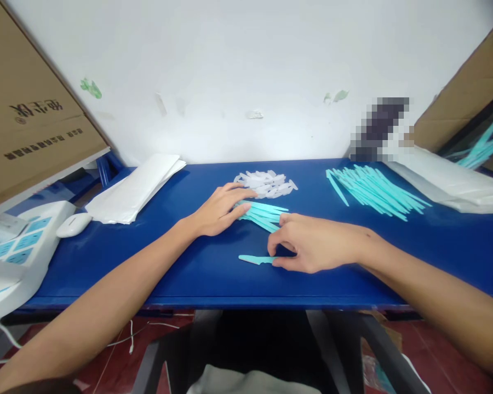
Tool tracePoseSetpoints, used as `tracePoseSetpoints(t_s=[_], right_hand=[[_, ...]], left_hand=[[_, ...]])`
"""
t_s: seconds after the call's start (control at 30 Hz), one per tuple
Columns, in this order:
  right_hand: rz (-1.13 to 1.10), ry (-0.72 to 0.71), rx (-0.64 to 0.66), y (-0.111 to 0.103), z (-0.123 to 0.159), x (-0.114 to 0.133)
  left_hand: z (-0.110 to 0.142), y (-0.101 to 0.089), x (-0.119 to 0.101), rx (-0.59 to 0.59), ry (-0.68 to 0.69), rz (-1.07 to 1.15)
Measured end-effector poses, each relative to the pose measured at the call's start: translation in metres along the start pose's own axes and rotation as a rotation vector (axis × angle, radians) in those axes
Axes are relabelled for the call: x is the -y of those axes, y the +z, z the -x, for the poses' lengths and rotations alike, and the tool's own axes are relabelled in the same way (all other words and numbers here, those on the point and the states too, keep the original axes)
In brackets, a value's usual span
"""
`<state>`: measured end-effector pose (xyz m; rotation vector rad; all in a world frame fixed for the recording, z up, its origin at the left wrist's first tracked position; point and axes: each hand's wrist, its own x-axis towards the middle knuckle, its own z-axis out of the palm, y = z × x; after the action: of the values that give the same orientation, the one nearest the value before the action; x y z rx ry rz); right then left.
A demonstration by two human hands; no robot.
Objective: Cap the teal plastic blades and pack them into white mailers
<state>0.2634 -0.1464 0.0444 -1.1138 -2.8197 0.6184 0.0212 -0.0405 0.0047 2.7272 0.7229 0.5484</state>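
My right hand (308, 243) is closed in a pinch on a teal eyebrow razor (252, 259), which points left just above the blue table (213, 273). To its upper left, my left hand (222, 209) is open, thumb and fingers apart, around the left ends of a small bunch of teal eyebrow razors (267, 209). Its fingertips reach the near edge of a pile of translucent white caps (273, 186). A larger pile of teal eyebrow razors (373, 189) lies on the right of the table.
White bags (133, 189) lie at the back left, beside a white device (36, 241) and a white computer mouse (74, 225). Clear plastic bags (452, 183) lie at the right. A cardboard box (36, 109) stands on the left. The white wall (230, 71) bounds the table's back.
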Motion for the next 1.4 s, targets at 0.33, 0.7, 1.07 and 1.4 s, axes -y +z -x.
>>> tracePoseSetpoints(t_s=[0.33,0.7,1.07,1.4], right_hand=[[0.113,0.062,-0.081,-0.005,-0.003,-0.009],[0.107,-0.04,-0.446,0.0,-0.006,-0.023],[-0.17,0.269,-0.935,0.007,-0.016,-0.049],[-0.07,0.248,-0.738,0.008,-0.017,-0.045]], left_hand=[[-0.008,0.004,-0.013,0.162,-0.032,-0.133],[0.0,-0.008,0.003,0.092,-0.098,-0.105],[-0.001,-0.003,0.022,-0.072,-0.248,0.012],[-0.003,0.003,0.026,-0.701,-0.131,0.106]])
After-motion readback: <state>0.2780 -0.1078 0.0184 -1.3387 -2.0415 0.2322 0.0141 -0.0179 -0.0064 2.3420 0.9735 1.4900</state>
